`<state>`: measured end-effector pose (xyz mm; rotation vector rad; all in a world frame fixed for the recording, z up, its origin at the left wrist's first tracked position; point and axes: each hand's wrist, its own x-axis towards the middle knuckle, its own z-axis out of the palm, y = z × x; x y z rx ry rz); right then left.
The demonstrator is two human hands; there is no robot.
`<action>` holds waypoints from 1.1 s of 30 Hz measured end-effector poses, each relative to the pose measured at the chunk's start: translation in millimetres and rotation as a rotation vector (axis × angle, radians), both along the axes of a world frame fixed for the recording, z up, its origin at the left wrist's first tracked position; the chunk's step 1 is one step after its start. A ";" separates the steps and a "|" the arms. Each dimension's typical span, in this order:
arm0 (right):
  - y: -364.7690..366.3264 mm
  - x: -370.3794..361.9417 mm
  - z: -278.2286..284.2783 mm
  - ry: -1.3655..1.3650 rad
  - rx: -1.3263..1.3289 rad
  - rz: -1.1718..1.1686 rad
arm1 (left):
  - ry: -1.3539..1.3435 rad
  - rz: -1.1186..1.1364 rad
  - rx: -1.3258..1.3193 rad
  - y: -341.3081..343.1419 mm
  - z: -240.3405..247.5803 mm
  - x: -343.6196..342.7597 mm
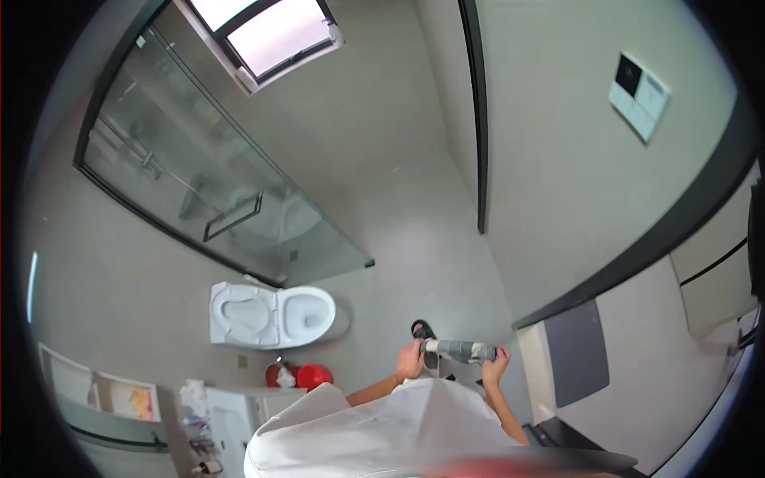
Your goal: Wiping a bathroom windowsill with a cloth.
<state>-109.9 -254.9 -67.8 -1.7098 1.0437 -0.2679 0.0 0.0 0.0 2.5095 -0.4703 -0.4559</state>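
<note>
A twisted grey-and-cream bundle (460,350), which looks like rolled cloth, stretches sideways in front of my body. My left hand (409,361) is closed round its left end. At the other end, my right hand (495,367) grips it with bent fingers. The bundle hangs above the floor, and below it a dark slipper (422,327) on my foot shows partly.
To the left stands a white toilet (307,313) with its lid up. Red buckets (314,377) sit beside a white washbasin (230,422). A glass shower screen (239,175) rises at the far left. On the right, a grey mat (579,354) lies beyond the doorway.
</note>
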 end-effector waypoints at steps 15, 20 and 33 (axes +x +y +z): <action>37.2 250.3 55.6 0.020 -0.159 0.496 | 0.063 0.304 -0.132 93.7 -32.9 220.9; 107.4 333.8 72.5 0.119 -0.048 0.714 | 0.130 0.586 -0.152 170.8 -36.1 206.1; 276.4 497.3 40.1 0.096 0.299 1.271 | 0.245 1.226 -0.092 204.0 -67.1 133.8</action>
